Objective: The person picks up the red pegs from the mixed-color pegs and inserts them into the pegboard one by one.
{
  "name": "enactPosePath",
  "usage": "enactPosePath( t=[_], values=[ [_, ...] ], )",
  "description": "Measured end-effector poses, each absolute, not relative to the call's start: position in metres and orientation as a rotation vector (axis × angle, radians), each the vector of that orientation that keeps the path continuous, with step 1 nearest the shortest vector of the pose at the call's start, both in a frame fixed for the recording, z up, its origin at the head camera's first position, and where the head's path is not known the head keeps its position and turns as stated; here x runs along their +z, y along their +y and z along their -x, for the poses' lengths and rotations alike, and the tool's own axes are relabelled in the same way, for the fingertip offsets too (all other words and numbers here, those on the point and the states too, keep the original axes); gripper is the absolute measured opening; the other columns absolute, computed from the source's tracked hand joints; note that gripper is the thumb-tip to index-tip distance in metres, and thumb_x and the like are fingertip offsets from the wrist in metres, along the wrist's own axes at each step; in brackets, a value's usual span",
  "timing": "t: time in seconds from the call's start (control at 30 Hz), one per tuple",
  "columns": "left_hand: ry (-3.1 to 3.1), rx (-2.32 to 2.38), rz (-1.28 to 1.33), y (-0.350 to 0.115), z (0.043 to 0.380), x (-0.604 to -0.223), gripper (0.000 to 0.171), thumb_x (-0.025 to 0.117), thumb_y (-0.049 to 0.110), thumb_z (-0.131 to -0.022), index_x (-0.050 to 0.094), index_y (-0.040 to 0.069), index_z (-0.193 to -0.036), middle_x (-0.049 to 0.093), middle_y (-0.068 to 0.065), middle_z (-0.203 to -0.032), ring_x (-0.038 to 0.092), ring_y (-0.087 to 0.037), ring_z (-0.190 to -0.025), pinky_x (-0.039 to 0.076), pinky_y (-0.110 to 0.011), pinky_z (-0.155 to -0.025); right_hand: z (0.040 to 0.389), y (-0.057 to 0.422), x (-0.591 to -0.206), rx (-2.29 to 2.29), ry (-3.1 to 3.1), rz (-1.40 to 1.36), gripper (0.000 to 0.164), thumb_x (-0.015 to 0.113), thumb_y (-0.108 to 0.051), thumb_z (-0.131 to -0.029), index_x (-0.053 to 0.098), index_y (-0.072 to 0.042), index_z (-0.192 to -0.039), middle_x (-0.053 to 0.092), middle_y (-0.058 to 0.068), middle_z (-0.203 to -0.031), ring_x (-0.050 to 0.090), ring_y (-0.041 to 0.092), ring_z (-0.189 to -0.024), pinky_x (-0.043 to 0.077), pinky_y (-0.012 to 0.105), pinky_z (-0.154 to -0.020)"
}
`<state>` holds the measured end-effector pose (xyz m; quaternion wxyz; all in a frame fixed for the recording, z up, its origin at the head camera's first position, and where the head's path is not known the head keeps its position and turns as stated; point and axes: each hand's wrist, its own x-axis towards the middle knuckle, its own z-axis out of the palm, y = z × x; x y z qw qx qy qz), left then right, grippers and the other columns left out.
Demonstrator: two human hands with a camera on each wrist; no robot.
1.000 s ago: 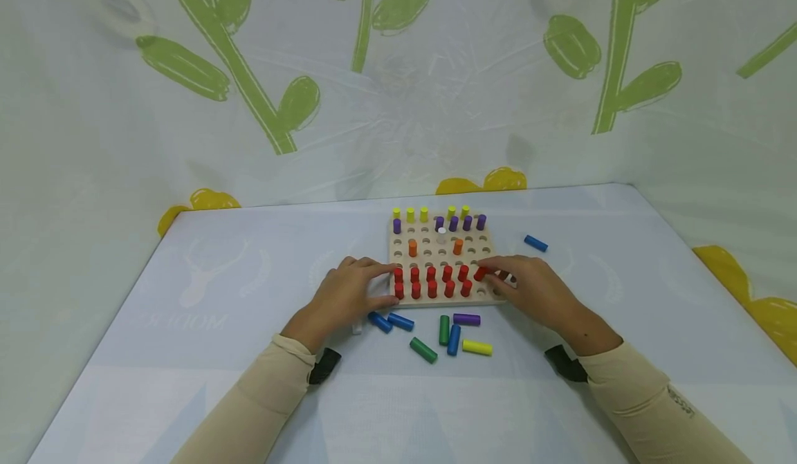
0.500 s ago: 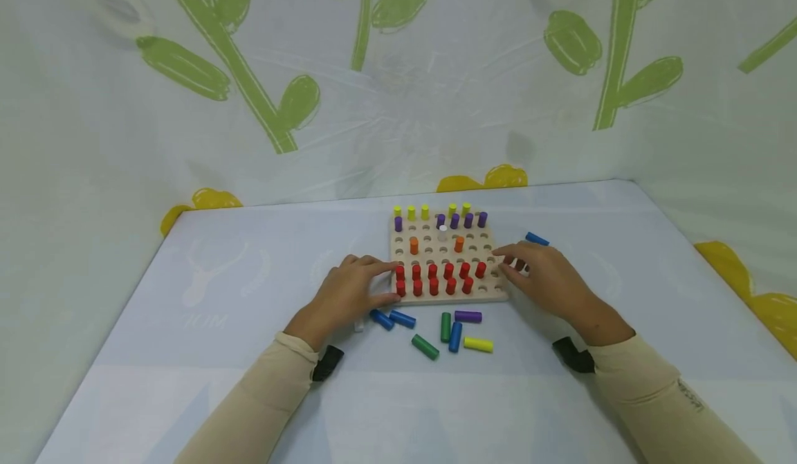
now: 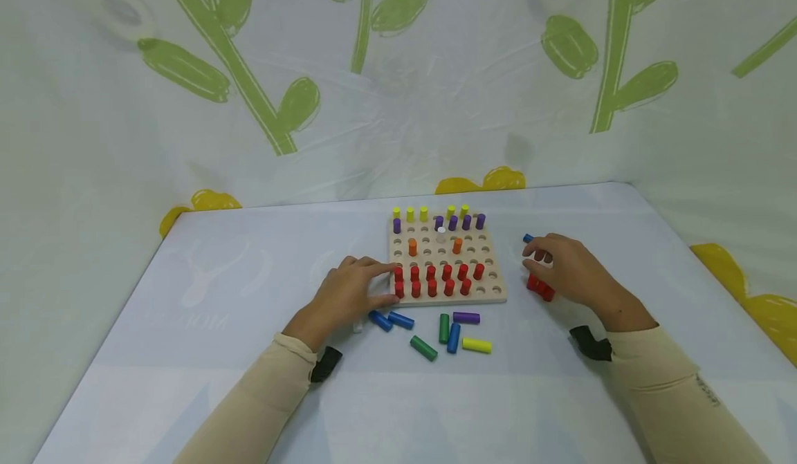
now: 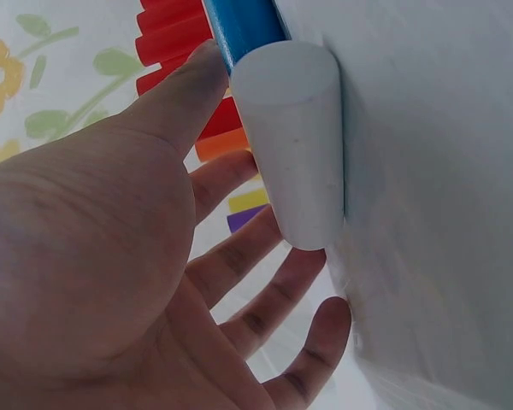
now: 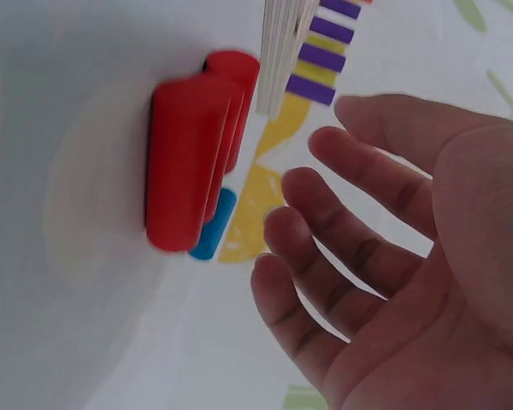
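A wooden pegboard lies mid-table. Two front rows hold red pegs; behind them stand orange pegs, a white peg, purple pegs and yellow pegs. My left hand touches the board's left edge with thumb and index fingertips, the other fingers extended. A loose white peg lies beside it. My right hand hovers right of the board, fingers loosely bent and holding nothing. Just below it, loose red pegs lie on the table, partly hidden by the hand in the head view.
In front of the board lie blue pegs, green pegs, a purple peg and a yellow peg. A further blue peg lies beyond the right hand. A patterned curtain hangs behind the table.
My right hand has let go of a red peg, now upright at the second row's right, and moved right off the board to the loose red pegs. The left hand stays put.
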<state>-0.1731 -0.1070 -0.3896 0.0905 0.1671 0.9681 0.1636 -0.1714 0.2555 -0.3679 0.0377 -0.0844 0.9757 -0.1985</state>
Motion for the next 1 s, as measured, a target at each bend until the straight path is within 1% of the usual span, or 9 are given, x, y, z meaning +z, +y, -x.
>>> enactPosePath(
  t=[0.1, 0.3, 0.43, 0.63, 0.8, 1.0],
  values=[
    [2.876, 0.486, -0.495, -0.107, 0.173, -0.389, 0.064, 0.077, 0.05, -0.083, 0.056, 0.035, -0.142, 0.058, -0.005, -0.143, 0.05, -0.029, -0.13, 0.046, -0.051, -0.104, 0.173, 0.26, -0.367, -0.626, 2.943, 0.239, 0.026, 0.069, -0.021, -0.094, 0.067, -0.006, -0.115, 0.065, 0.013, -0.104, 0.058, 0.028, -0.097, 0.058, 0.042, -0.08],
    [2.873, 0.489, -0.498, -0.108, 0.173, -0.39, 0.064, 0.077, 0.05, -0.083, 0.056, 0.035, -0.142, 0.058, -0.004, -0.142, 0.05, -0.029, -0.13, 0.047, -0.051, -0.104, 0.174, 0.269, -0.369, -0.632, 2.891, 0.255, 0.032, 0.07, -0.025, -0.093, 0.066, -0.004, -0.117, 0.066, 0.014, -0.107, 0.058, 0.028, -0.097, 0.057, 0.041, -0.079],
    [2.873, 0.494, -0.496, -0.108, 0.173, -0.39, 0.064, 0.077, 0.05, -0.083, 0.057, 0.035, -0.142, 0.059, -0.004, -0.142, 0.05, -0.029, -0.13, 0.047, -0.051, -0.103, 0.175, 0.273, -0.37, -0.61, 2.872, 0.262, 0.036, 0.073, -0.027, -0.09, 0.066, -0.003, -0.116, 0.066, 0.014, -0.106, 0.057, 0.028, -0.097, 0.057, 0.043, -0.08],
    [2.871, 0.493, -0.501, -0.108, 0.174, -0.39, 0.064, 0.077, 0.05, -0.083, 0.057, 0.034, -0.142, 0.059, -0.004, -0.142, 0.05, -0.028, -0.129, 0.047, -0.051, -0.103, 0.176, 0.276, -0.371, -0.585, 2.818, 0.22, 0.044, 0.077, -0.032, -0.087, 0.065, -0.003, -0.118, 0.064, 0.016, -0.109, 0.056, 0.029, -0.098, 0.057, 0.042, -0.081],
    [2.874, 0.492, -0.509, -0.107, 0.174, -0.39, 0.064, 0.077, 0.05, -0.083, 0.057, 0.034, -0.142, 0.059, -0.004, -0.142, 0.05, -0.029, -0.13, 0.047, -0.052, -0.103, 0.177, 0.277, -0.373, -0.572, 2.798, 0.225, 0.048, 0.078, -0.036, -0.086, 0.066, -0.002, -0.118, 0.064, 0.014, -0.104, 0.055, 0.028, -0.096, 0.056, 0.038, -0.078],
    [2.879, 0.496, -0.51, -0.108, 0.174, -0.39, 0.064, 0.077, 0.05, -0.083, 0.057, 0.034, -0.141, 0.059, -0.004, -0.142, 0.05, -0.029, -0.13, 0.047, -0.052, -0.104, 0.178, 0.277, -0.374, -0.572, 2.803, 0.232, 0.047, 0.079, -0.037, -0.085, 0.068, -0.002, -0.115, 0.063, 0.011, -0.099, 0.054, 0.025, -0.093, 0.053, 0.034, -0.075]
  ],
)
